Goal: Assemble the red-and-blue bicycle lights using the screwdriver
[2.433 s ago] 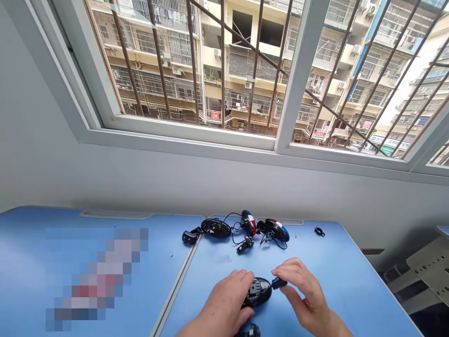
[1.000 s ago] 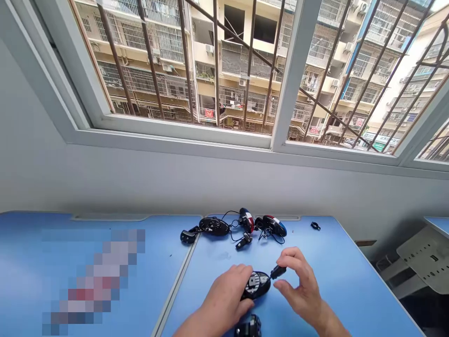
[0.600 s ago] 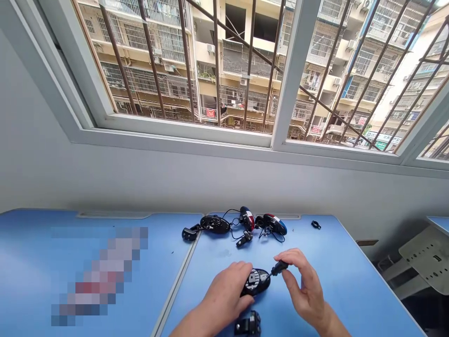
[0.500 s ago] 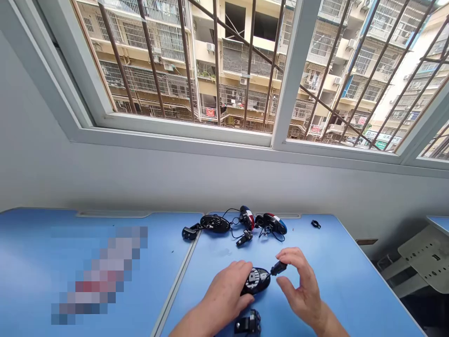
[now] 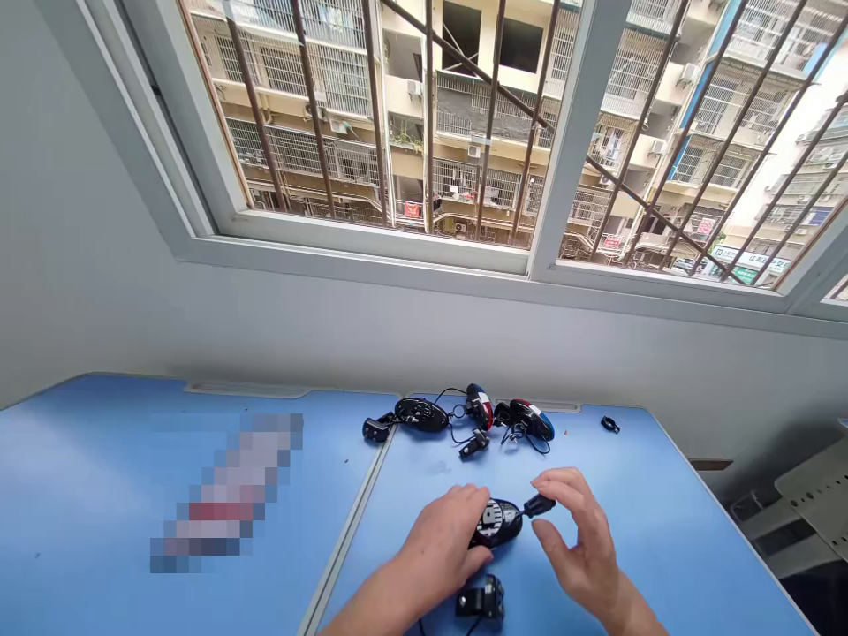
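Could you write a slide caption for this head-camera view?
Left hand holds a glossy black oval plastic casing on a blue desk, right hand open beside a small black plug.

- Right hand (image 5: 586, 539): fingers released from black plug (image 5: 539, 505); now spread, standing apart from it.
- Black bracket (image 5: 480, 599): now fully in view below the hands.

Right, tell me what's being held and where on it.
The left hand holds a black oval plastic housing, fingers over its left end. The right hand is open beside the small black plug, apparently not gripping it.
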`<state>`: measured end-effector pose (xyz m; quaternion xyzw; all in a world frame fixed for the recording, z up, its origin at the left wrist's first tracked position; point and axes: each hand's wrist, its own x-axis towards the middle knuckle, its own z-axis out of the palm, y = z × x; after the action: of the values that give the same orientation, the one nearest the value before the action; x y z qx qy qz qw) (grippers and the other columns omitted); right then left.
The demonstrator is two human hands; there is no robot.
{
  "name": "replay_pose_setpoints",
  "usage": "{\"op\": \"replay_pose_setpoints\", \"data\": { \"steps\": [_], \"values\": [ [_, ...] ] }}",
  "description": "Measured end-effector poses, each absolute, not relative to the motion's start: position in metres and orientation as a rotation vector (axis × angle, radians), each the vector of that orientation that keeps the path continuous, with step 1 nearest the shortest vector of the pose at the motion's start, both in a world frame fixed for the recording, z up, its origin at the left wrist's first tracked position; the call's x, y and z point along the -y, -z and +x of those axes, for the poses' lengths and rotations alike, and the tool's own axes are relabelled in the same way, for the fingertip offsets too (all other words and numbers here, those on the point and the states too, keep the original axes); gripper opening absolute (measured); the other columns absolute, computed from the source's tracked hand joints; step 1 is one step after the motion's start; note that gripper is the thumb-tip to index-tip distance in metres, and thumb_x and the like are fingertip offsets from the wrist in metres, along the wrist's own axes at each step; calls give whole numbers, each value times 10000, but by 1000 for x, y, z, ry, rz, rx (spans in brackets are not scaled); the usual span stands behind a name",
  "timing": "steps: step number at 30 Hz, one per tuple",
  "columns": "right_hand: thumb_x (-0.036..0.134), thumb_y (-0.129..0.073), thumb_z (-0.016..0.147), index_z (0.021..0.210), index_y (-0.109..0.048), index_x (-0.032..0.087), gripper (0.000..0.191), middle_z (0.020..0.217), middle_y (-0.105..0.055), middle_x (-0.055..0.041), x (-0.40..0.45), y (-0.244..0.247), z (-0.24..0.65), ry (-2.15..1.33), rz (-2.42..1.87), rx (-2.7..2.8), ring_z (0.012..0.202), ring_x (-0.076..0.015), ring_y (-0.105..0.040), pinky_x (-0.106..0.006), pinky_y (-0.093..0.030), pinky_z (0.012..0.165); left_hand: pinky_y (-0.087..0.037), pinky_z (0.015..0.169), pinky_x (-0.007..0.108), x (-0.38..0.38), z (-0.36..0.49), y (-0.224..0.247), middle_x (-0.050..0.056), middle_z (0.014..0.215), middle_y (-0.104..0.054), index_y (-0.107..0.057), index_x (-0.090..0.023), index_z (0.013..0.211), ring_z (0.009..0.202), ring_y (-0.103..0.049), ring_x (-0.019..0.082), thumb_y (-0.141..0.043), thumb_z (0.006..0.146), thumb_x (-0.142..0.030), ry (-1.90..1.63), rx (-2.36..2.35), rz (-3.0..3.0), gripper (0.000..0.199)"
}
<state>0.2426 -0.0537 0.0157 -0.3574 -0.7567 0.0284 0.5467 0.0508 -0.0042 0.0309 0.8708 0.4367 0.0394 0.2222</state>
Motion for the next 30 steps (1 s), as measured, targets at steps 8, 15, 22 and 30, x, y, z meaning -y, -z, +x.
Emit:
{"op": "replay_pose_setpoints", "data": {
  "steps": [8, 15, 22, 30],
  "values": [
    [77, -541, 870, 1181, -512, 246, 355, 884, -612, -52, 51, -17, 243, 3, -896, 1747, 784, -187, -572, -359, -521, 664, -424, 763, 308, 6, 51, -37, 46, 1018, -642, -553, -222, 955, 945, -578, 252, -649, 732, -227, -89, -1218, 2383, 242],
    [112, -456, 913, 1189, -485, 232, 303, 959, -634, -83, 51, -20, 241, -118, -853, 1792, 857, -210, -592, -399, -524, 711, -420, 759, 315, 6, 51, -36, 42, 1015, -633, -542, -221, 957, 947, -572, 259, -650, 726, -218, -81, -1213, 2376, 255],
    [159, -570, 884, 1138, -497, 245, 278, 830, -577, -38, 48, -17, 237, 35, -896, 1749, 731, -182, -539, -345, -503, 611, -419, 748, 312, 6, 51, -37, 49, 1021, -633, -545, -217, 960, 944, -572, 256, -651, 723, -236, -56, -1228, 2380, 261],
    [55, -425, 902, 1273, -453, 241, 416, 996, -653, -92, 50, -23, 236, -86, -814, 1838, 874, -209, -614, -389, -549, 717, -421, 742, 305, 5, 52, -33, 32, 986, -639, -540, -218, 913, 920, -575, 242, -636, 701, -223, -80, -1244, 2395, 232]
  ]
}}
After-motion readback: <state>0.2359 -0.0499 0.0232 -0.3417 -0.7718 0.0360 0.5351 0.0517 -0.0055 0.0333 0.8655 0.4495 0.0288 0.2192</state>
